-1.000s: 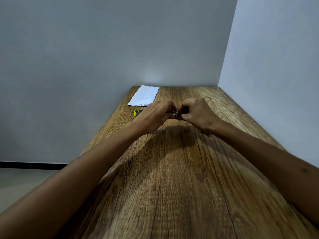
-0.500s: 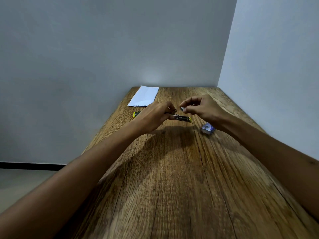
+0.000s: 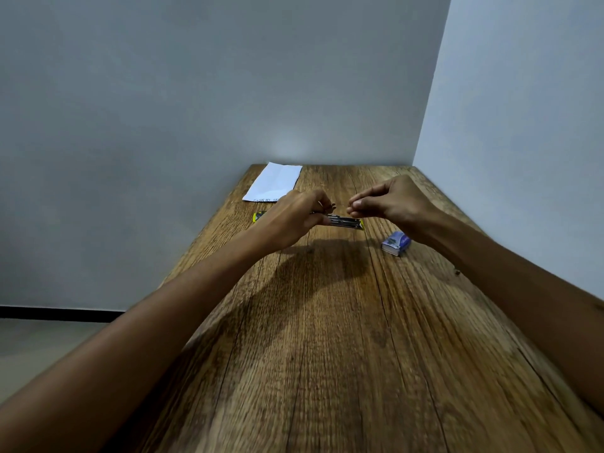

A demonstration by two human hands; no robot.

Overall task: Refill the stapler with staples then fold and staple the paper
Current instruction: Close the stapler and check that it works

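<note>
**Stapler open mid-table, staple strip pending**

Left hand [image 3: 294, 217] grips stapler [image 3: 346, 222] mid-table by its left end. Right hand [image 3: 385, 201], fingertips pinched; contents too small to tell. Staple box [image 3: 396, 243] right; paper [image 3: 274, 182] far left. Stapler likely rigid, light; strip brittle, so hold it by its sides.

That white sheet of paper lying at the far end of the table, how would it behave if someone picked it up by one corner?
The paper looks thin and lies flat on the table, so it would probably droop rather than stay stiff. It is likely very light and might slide easily on the smooth wood. It shows a faint crease, so it may bend there first.
</note>
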